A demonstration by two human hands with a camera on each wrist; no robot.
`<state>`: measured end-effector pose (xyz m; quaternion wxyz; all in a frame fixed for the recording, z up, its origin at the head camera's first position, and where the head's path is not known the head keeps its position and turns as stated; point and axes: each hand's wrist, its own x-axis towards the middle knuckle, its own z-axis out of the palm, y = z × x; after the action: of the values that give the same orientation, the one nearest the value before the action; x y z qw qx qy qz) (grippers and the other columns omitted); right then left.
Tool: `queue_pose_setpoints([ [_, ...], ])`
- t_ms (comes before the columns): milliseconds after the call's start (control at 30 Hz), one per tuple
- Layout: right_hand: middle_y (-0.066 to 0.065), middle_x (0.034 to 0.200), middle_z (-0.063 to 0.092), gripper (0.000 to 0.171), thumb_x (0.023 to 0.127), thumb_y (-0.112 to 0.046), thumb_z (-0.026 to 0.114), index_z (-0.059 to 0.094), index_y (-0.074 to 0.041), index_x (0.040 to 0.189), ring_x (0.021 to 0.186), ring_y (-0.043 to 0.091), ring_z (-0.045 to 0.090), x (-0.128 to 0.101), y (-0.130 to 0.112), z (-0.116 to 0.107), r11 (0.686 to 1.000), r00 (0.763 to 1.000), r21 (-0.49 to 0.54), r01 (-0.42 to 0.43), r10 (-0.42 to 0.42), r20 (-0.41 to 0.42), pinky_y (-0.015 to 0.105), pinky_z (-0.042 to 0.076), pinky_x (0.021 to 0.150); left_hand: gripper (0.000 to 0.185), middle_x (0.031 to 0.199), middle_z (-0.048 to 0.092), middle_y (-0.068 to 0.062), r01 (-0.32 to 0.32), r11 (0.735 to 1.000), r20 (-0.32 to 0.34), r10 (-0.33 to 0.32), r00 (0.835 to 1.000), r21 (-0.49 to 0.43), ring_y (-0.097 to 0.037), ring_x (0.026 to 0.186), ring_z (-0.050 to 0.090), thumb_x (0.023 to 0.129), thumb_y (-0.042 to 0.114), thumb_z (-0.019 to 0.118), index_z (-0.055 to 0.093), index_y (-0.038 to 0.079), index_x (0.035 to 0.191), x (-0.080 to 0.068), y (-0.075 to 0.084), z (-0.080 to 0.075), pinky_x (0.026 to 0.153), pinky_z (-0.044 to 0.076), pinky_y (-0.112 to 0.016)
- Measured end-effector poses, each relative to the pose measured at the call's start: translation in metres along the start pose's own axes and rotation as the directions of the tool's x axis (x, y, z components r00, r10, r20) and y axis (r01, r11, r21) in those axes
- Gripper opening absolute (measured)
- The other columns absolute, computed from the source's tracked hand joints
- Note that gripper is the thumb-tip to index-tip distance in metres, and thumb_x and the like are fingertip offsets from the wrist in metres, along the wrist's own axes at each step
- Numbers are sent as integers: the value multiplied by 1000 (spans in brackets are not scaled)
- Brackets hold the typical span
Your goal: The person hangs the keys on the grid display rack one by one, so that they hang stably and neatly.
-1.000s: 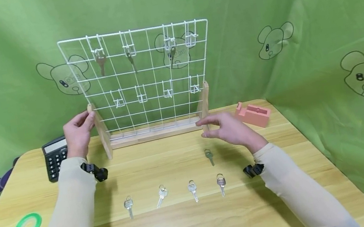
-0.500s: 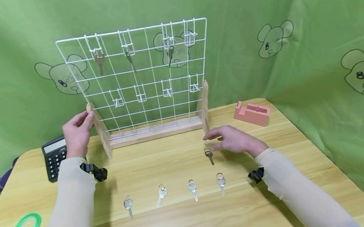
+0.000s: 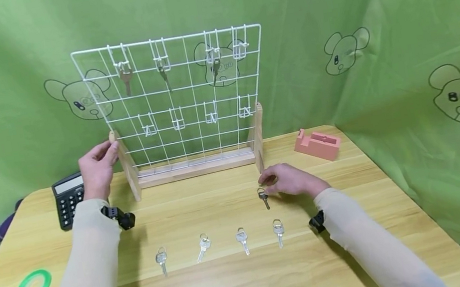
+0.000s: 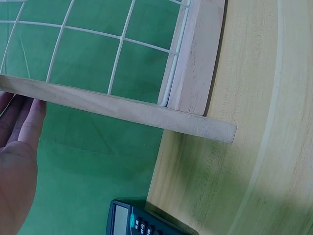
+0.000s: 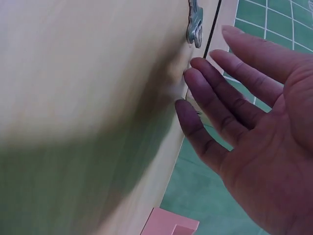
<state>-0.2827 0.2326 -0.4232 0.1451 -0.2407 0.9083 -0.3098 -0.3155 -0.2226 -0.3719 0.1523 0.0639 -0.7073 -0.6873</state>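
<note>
One wooden table (image 3: 235, 285) holds one white wire grid rack (image 3: 177, 101) at twelve o'clock, with three keys hanging on its upper hooks. The left hand (image 3: 97, 168), at ten o'clock, has its fingers curled round the rack's left wooden post. The right hand (image 3: 291, 179), at two o'clock, has relaxed, open fingers touching one loose key (image 3: 263, 197). Four more keys (image 3: 219, 244) lie in a row at six o'clock.

I can't read any words, brands or numbers here. The calculator (image 3: 68, 200) at the left of the frame has keys too small to make out and a blank display, and the green backdrop (image 3: 372, 13) carries only cartoon animal faces, no lettering.
</note>
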Motion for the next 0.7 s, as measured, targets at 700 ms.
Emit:
queue_pose_setpoints([
  [700,2,83,64,5,88,1,69,69,-1,93,77,18,56,15,4,6,999,999,-34,-42,42,-1,29,53,69,50,131,56,-22,-5,1000,13,5,1000,6,-26,114,60,93,26,69,56,1,134,0,0,-1,93,53,-21],
])
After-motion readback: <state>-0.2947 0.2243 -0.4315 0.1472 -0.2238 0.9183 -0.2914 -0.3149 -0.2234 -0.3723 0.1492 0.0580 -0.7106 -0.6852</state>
